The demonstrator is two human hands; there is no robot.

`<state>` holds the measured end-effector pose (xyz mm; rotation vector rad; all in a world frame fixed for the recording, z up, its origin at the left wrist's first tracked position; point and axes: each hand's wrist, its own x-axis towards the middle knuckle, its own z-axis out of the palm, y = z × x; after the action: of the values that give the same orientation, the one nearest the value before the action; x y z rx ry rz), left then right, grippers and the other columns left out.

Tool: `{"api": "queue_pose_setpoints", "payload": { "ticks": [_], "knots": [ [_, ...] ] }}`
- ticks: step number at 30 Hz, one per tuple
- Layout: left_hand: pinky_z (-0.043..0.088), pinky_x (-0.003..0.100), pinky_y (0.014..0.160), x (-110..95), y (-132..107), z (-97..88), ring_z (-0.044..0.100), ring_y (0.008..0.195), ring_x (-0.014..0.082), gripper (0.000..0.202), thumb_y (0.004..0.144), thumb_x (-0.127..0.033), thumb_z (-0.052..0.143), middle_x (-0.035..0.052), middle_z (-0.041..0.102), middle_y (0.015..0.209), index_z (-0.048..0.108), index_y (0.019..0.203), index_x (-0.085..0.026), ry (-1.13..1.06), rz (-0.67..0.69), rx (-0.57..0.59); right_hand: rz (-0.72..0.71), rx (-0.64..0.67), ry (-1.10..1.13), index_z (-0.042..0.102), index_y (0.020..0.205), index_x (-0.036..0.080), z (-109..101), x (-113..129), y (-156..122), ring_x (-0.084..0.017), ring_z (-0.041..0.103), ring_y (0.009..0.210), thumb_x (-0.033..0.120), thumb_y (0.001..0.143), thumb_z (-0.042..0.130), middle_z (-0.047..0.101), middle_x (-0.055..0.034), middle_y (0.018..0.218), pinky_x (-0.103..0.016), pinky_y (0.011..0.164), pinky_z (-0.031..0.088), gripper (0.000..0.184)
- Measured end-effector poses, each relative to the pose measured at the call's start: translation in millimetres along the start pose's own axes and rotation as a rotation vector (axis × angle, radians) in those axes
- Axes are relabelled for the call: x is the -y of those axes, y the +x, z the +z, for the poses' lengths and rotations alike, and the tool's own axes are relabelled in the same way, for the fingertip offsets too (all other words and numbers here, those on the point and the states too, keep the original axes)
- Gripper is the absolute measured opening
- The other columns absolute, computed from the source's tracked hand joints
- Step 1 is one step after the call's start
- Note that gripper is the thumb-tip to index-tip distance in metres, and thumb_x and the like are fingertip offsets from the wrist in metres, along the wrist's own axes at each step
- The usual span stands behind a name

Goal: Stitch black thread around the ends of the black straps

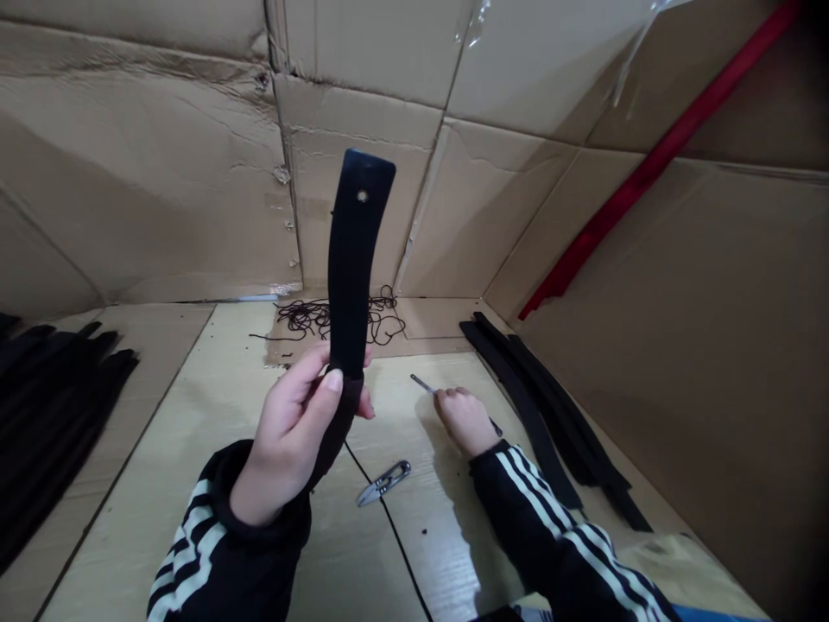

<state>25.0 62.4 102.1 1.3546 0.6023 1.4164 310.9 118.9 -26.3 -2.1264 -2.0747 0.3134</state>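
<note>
My left hand (291, 423) is closed around a dark fabric sleeve (340, 419), thumb pressed on its upper edge. Out of the sleeve stands a flat, slightly curved black strip (353, 268) with a small round hole near its top end. Lower on the table, my right hand (463, 419) is closed on a slender metal tool (422, 383); its tip shows at the upper left and its other end beyond the wrist side, while the fingers cover its middle. Between the hands lies a pair of thread snips (384, 484), with a dark cord (405, 553) running past it.
Tangled dark cord (304, 318) lies on cardboard at the back. Dark strips are stacked at the left (58, 415) and more dark strips (550, 406) lie at the right. Cardboard walls (363, 112) enclose the table (213, 389). A red strap (654, 164) runs along the right wall.
</note>
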Motion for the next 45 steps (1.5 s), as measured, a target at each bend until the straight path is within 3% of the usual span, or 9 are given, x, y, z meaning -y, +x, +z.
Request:
{"api": "queue_pose_setpoints", "payload": {
  "ticks": [5, 9, 13, 14, 16, 19, 23, 37, 45],
  "knots": [
    [0.046, 0.023, 0.066, 0, 1, -0.7, 0.061, 0.071, 0.0101, 0.023, 0.100, -0.028, 0.044, -0.0030, 0.063, 0.075, 0.064, 0.111, -0.027, 0.012, 0.034, 0.025, 0.022, 0.044, 0.414, 0.064, 0.091, 0.012, -10, 11, 5, -0.016, 0.066, 0.078, 0.031, 0.088, 0.063, 0.068, -0.0043, 0.086, -0.034, 0.074, 0.055, 0.019],
    [0.045, 0.022, 0.062, 0, 0, -2.4, 0.060, 0.073, 0.0098, 0.023, 0.100, -0.029, 0.043, -0.0027, 0.062, 0.077, 0.063, 0.111, -0.028, 0.026, 0.014, 0.037, -0.021, 0.014, 0.856, 0.061, 0.085, 0.014, -30, 37, -10, -0.016, 0.069, 0.069, 0.036, 0.083, 0.062, 0.071, -0.0068, 0.077, -0.030, 0.067, 0.058, 0.023],
    [0.044, 0.022, 0.060, -3, -2, -3.8, 0.060, 0.074, 0.0100, 0.023, 0.100, -0.032, 0.043, -0.0017, 0.063, 0.078, 0.062, 0.112, -0.027, 0.094, -0.006, 0.058, -0.091, -0.122, 1.148, 0.059, 0.090, 0.019, -73, 76, -47, -0.014, 0.071, 0.076, 0.044, 0.083, 0.063, 0.071, -0.0039, 0.086, -0.028, 0.073, 0.060, 0.026],
    [0.044, 0.022, 0.060, -4, -2, -3.8, 0.059, 0.073, 0.0100, 0.023, 0.101, -0.033, 0.043, -0.0016, 0.063, 0.077, 0.062, 0.112, -0.026, 0.110, -0.003, 0.066, -0.123, -0.182, 1.209, 0.060, 0.090, 0.021, -85, 87, -58, -0.013, 0.071, 0.075, 0.041, 0.083, 0.067, 0.071, -0.0015, 0.085, -0.026, 0.073, 0.060, 0.023],
    [0.044, 0.022, 0.061, -4, -2, -3.3, 0.059, 0.072, 0.0096, 0.023, 0.101, -0.033, 0.042, -0.0018, 0.063, 0.077, 0.062, 0.112, -0.026, 0.128, 0.012, 0.080, -0.326, -0.392, 1.326, 0.065, 0.087, 0.022, -106, 111, -78, -0.013, 0.071, 0.072, 0.025, 0.081, 0.072, 0.072, 0.0006, 0.081, -0.025, 0.069, 0.060, 0.009],
    [0.045, 0.022, 0.062, -4, -2, -1.9, 0.058, 0.072, 0.0096, 0.023, 0.101, -0.032, 0.042, -0.0021, 0.062, 0.077, 0.062, 0.111, -0.026, 0.147, 0.022, 0.097, -0.586, -0.615, 1.098, 0.072, 0.091, 0.023, -127, 143, -98, -0.011, 0.070, 0.078, 0.004, 0.079, 0.071, 0.074, 0.0021, 0.085, -0.022, 0.074, 0.059, 0.023],
    [0.047, 0.023, 0.069, -3, -2, -0.6, 0.059, 0.075, 0.0101, 0.022, 0.100, -0.030, 0.044, -0.0019, 0.060, 0.083, 0.062, 0.112, -0.027, 0.156, 0.047, 0.092, -0.735, -0.617, 0.920, 0.072, 0.093, 0.021, -134, 166, -98, -0.012, 0.068, 0.080, -0.001, 0.078, 0.069, 0.073, 0.0020, 0.081, -0.023, 0.070, 0.056, 0.027],
    [0.048, 0.025, 0.072, -9, -2, -0.2, 0.056, 0.075, 0.0109, 0.023, 0.100, -0.025, 0.044, -0.0019, 0.056, 0.083, 0.064, 0.111, -0.028, 0.183, 0.090, 0.116, -0.731, -0.533, 0.913, 0.069, 0.093, 0.021, -131, 172, -87, -0.013, 0.067, 0.076, 0.003, 0.081, 0.068, 0.071, 0.0015, 0.078, -0.026, 0.065, 0.055, 0.021],
    [0.046, 0.025, 0.070, -8, -2, -0.5, 0.057, 0.074, 0.0111, 0.020, 0.100, -0.026, 0.043, -0.0016, 0.057, 0.080, 0.063, 0.105, -0.024, 0.189, 0.092, 0.105, -0.741, -0.544, 0.952, 0.068, 0.092, 0.021, -136, 171, -88, -0.008, 0.066, 0.074, 0.001, 0.081, 0.067, 0.070, 0.0039, 0.080, -0.020, 0.066, 0.055, 0.024]
  ]
}}
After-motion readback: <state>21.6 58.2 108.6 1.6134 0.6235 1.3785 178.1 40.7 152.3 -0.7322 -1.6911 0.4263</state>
